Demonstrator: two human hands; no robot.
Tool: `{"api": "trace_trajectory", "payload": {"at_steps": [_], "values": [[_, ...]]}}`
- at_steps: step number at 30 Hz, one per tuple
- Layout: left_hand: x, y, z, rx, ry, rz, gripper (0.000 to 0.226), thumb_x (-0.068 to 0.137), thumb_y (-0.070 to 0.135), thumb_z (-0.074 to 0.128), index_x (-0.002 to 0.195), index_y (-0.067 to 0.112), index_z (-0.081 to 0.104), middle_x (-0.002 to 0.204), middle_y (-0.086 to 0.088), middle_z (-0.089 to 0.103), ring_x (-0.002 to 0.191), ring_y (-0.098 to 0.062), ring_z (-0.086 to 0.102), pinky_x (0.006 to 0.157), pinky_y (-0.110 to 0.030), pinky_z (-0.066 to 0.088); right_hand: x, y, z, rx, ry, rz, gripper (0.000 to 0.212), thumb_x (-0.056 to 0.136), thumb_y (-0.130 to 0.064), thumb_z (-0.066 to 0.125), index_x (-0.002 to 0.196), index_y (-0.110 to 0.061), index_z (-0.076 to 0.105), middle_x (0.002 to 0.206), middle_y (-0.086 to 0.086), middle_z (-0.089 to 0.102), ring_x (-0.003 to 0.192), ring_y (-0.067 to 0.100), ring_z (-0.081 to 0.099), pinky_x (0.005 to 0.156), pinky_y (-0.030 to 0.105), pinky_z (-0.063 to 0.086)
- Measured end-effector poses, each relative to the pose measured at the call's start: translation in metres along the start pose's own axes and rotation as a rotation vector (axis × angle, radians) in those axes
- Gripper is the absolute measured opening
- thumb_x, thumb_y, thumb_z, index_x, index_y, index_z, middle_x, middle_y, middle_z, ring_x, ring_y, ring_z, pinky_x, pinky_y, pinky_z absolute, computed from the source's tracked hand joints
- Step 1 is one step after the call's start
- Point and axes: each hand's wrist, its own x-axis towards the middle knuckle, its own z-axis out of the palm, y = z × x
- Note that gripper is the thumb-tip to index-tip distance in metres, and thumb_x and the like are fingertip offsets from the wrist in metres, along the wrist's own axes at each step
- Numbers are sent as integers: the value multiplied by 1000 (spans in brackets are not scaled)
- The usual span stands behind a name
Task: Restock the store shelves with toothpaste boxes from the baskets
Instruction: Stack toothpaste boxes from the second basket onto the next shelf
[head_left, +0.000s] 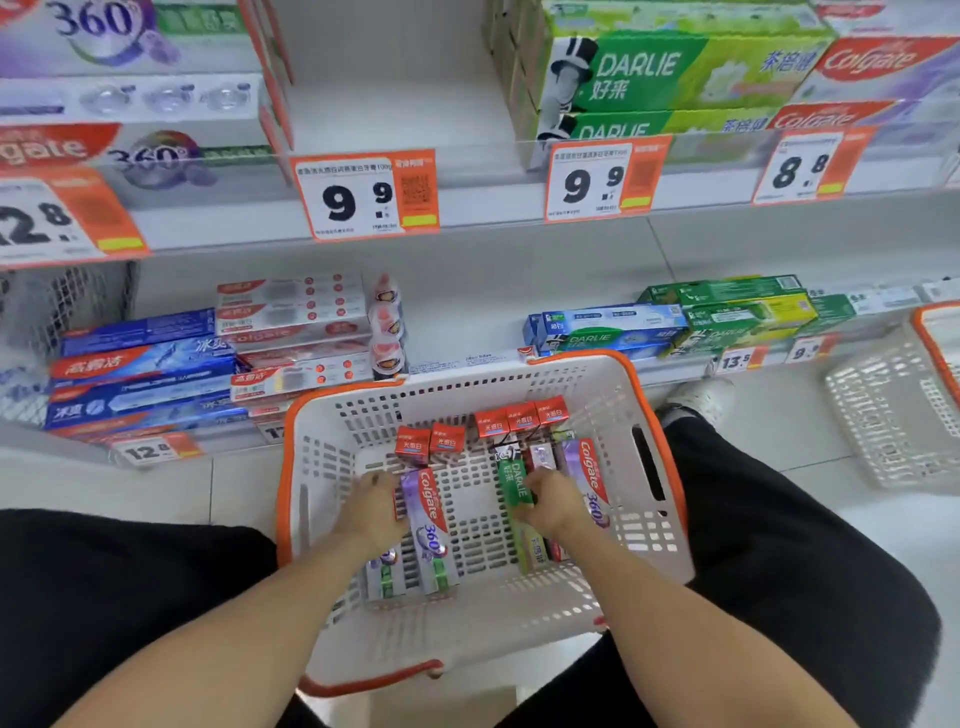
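A white basket with an orange rim (322, 415) sits on the floor between my knees. Inside lie several toothpaste boxes: small red ones (519, 418) standing along the far wall, purple Colgate 360 boxes and a green Darlie one. My left hand (376, 506) grips a purple Colgate 360 box (431, 525) on the left of the basket. My right hand (553, 501) grips the green Darlie box (514, 483) on the right, beside another purple Colgate box (592, 483).
The upper shelf (483, 200) has a bare gap (400, 93) above a 9.9 price tag, between Colgate 360 boxes (130, 98) and Darlie boxes (675, 78). The lower shelf holds blue, red and green boxes. A second white basket (893, 415) stands at right.
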Motion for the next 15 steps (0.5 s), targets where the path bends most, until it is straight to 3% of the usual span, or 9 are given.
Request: {"api": "trace_trajectory", "payload": {"at_steps": [4, 7, 9, 10, 13, 15], "values": [[15, 3, 23, -178, -44, -136, 61, 82, 23, 78, 134, 10, 49, 130, -13, 56, 124, -32, 52, 96, -33, 47, 1, 18, 15, 72, 82, 79, 26, 84, -21, 75, 105, -9, 66, 104, 9, 71, 89, 27, 65, 69, 28, 46], [22, 8, 47, -244, -94, -225, 42, 87, 23, 76, 120, 8, 55, 119, -6, 62, 112, -26, 59, 84, -25, 41, 16, 28, 38, 68, 52, 149, 20, 85, -17, 66, 104, -10, 65, 98, 7, 73, 81, 24, 65, 68, 26, 48], [23, 10, 66, -279, -118, -261, 26, 87, 25, 76, 94, 12, 54, 106, -7, 63, 98, -24, 60, 75, -24, 40, 25, 29, 56, 51, 47, 199, 27, 85, -14, 61, 111, -8, 64, 100, 7, 71, 86, 26, 68, 73, 31, 55], [25, 8, 77, -288, -134, -281, 29, 87, 28, 75, 85, 13, 51, 99, -10, 63, 94, -24, 61, 71, -26, 41, 28, 26, 63, 7, 45, 218, 30, 85, -14, 62, 114, -7, 62, 105, 10, 67, 90, 29, 67, 76, 33, 55], [23, 8, 104, -318, -135, -300, 32, 86, 36, 74, 83, 10, 55, 94, -18, 68, 94, -32, 67, 78, -37, 53, 31, 21, 83, -225, 51, 204, 55, 87, -24, 70, 131, -4, 45, 126, 16, 51, 109, 32, 60, 86, 38, 51], [23, 10, 115, -367, -64, -334, 41, 84, 39, 76, 92, 4, 56, 98, -20, 67, 97, -32, 64, 83, -37, 52, 36, 23, 92, -351, 71, 186, 69, 87, -29, 72, 138, -1, 35, 134, 18, 44, 117, 31, 54, 90, 37, 51]]}}
